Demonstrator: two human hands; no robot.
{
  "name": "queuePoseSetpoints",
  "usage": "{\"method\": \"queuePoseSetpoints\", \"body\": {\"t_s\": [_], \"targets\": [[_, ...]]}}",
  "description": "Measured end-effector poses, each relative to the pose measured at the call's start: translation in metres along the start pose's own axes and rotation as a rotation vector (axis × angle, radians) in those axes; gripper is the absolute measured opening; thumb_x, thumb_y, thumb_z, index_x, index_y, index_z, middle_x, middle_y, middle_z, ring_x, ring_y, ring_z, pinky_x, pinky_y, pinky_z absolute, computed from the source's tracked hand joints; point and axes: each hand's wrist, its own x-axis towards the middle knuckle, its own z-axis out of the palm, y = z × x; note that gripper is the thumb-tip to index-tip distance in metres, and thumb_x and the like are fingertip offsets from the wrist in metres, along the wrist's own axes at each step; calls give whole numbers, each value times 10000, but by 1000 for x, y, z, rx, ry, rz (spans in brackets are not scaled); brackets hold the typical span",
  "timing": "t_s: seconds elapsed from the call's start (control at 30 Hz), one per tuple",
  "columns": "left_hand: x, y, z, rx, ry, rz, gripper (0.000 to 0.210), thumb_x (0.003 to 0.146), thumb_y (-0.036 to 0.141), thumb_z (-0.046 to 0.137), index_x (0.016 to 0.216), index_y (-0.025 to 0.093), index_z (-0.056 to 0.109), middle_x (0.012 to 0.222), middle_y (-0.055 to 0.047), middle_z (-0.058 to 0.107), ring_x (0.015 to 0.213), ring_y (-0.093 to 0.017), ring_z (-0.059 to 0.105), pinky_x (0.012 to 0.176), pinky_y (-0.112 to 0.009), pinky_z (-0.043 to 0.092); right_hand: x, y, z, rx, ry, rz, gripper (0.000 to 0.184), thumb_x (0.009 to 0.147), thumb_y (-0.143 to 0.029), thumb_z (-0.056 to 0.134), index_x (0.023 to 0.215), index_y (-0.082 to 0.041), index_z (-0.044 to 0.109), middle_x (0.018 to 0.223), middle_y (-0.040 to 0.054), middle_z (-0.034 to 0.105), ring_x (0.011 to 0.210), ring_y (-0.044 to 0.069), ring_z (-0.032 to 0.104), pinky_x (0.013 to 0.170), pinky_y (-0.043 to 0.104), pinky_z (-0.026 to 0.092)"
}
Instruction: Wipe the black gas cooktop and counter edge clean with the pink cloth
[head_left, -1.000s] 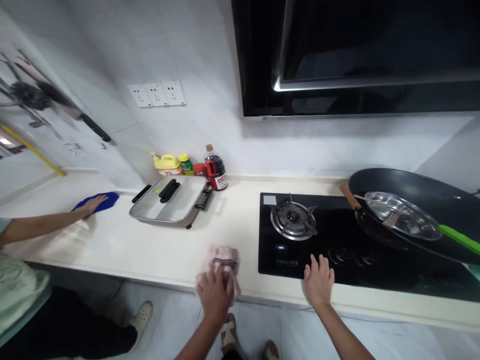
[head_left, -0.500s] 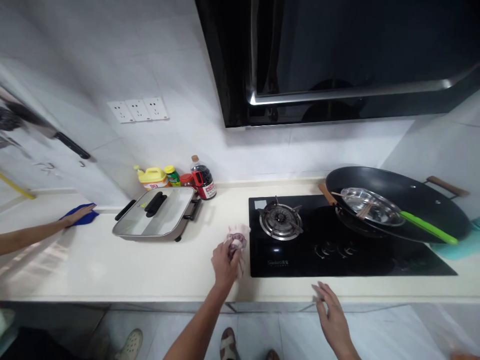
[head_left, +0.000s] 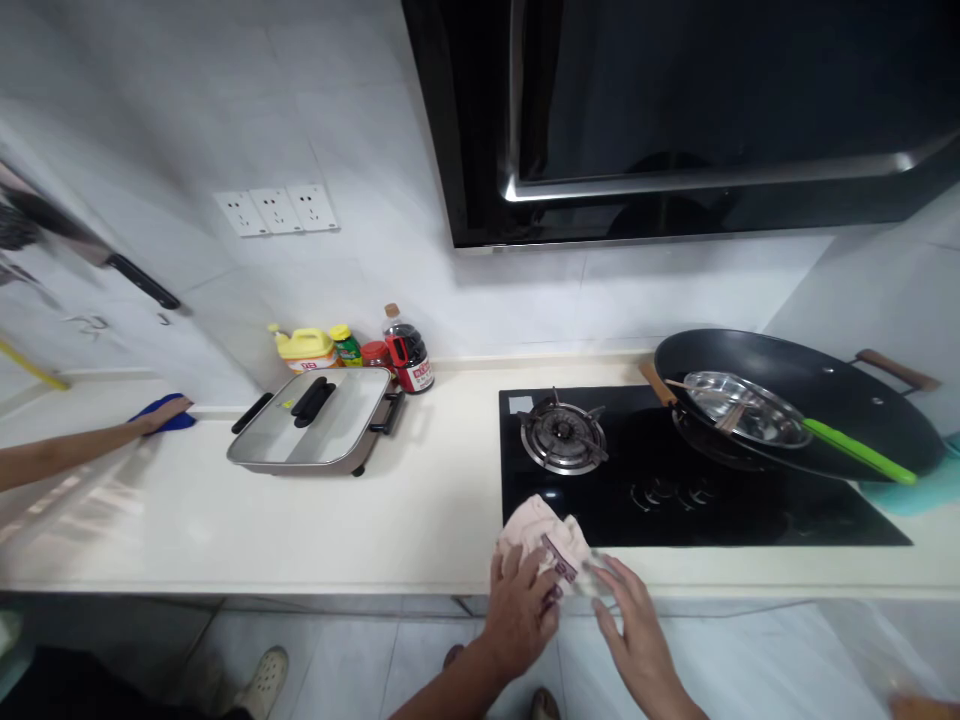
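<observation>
A pale pink cloth (head_left: 544, 535) with a dark printed patch lies bunched over the front left corner of the black gas hob (head_left: 750, 520) and the counter edge. My left hand (head_left: 521, 605) grips it from the near side, fingers bent over the fabric. Close to the cloth's right edge is my right hand (head_left: 634, 620), its fingers apart and holding nothing. Whether its fingertips touch the cloth I cannot tell. Beyond the cloth sits the bare gas burner (head_left: 562, 435) with its metal pan support.
A large wok (head_left: 757, 350) on the right burner holds a metal bowl (head_left: 750, 410) and a green-handled utensil (head_left: 859, 450). A lidded electric pan (head_left: 337, 430) stands left, before several bottles. At far left, another person's hand (head_left: 169, 410) presses a blue cloth (head_left: 180, 424). A range hood (head_left: 675, 130) hangs above.
My left hand has moved right and nearer with the cloth, which is more spread out. My right hand has come left, close to it. The other person's blue cloth has shifted slightly.
</observation>
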Motion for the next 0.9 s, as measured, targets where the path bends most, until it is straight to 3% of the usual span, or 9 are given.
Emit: {"method": "queuePoseSetpoints", "body": {"t_s": [0.07, 0.13, 0.23, 0.33, 0.43, 0.53, 0.63, 0.73, 0.9], "targets": [[-13, -5, -6, -79, 5, 78, 540, 932, 357, 578, 1461, 259, 525, 1530, -110, 543, 1423, -332, 433, 1189, -595, 290, 17, -25, 16, -36, -155, -72, 554, 1022, -490, 484, 1536, -282, 468, 1648, 84, 316, 1515, 296, 305, 1224, 522, 354], [-32, -18, -18, -151, 16, 59, 635, 956, 369, 530, 1551, 192, 394, 1577, -164, 478, 1482, -316, 394, 1188, -552, 352, 32, -50, 36, -118, -320, -111, 660, 970, -500, 600, 1571, -292, 425, 1686, 92, 238, 1553, 350, 197, 1243, 591, 271], [-74, -54, -43, -162, 59, -161, 601, 975, 388, 481, 1543, 212, 400, 1589, -169, 459, 1486, -300, 415, 1153, -499, 437, 48, -88, 67, -216, -497, -153, 852, 820, -606, 782, 1550, -310, 459, 1684, 135, 240, 1548, 470, 89, 1211, 736, 111], [-115, -103, -70, -34, 184, -444, 527, 979, 422, 434, 1454, 202, 494, 1465, -172, 581, 1403, -314, 514, 1161, -534, 428, 61, -129, 95, -202, -597, -298, 1073, 720, -713, 831, 1598, -314, 359, 1683, 169, 224, 1542, 493, 60, 1192, 768, 45], [-125, -150, -95, 79, 244, -634, 553, 958, 531, 415, 1373, 190, 550, 1414, -165, 616, 1382, -317, 528, 1193, -532, 391, 75, -164, 119, -232, -633, -445, 936, 798, -576, 831, 1566, -276, 389, 1680, 171, 231, 1547, 454, 100, 1209, 741, 82], [-109, -178, -107, 178, 193, -761, 570, 976, 536, 349, 1381, 189, 549, 1473, -160, 578, 1425, -309, 482, 1196, -538, 369, 83, -176, 131, -259, -622, -538, 704, 909, -393, 740, 1523, -257, 424, 1658, 150, 291, 1552, 405, 135, 1215, 702, 170], [-96, -184, -106, 288, 72, -837, 539, 1001, 464, 360, 1429, 186, 534, 1558, -155, 509, 1473, -311, 420, 1174, -553, 369, 79, -154, 124, -244, -592, -563, 561, 976, -376, 651, 1490, -265, 455, 1594, 115, 406, 1549, 354, 178, 1233, 643, 193], [-97, -181, -97, 411, -2, -816, 518, 1007, 423, 413, 1446, 183, 546, 1607, -152, 459, 1514, -311, 361, 1190, -537, 333, 62, -104, 98, -273, -565, -495, 416, 1003, -320, 606, 1414, -312, 538, 1563, 69, 460, 1537, 314, 228, 1239, 610, 183], [-103, -180, -90, 496, -31, -796, 541, 1019, 425, 407, 1480, 170, 532, 1625, -144, 440, 1532, -304, 336, 1200, -513, 320, 28, 11, 13, -440, -368, -205, 673, 763, -111, 788, 1372, -327, 600, 1523, 63, 510, 1477, 342, 336, 1231, 606, 170]]}}
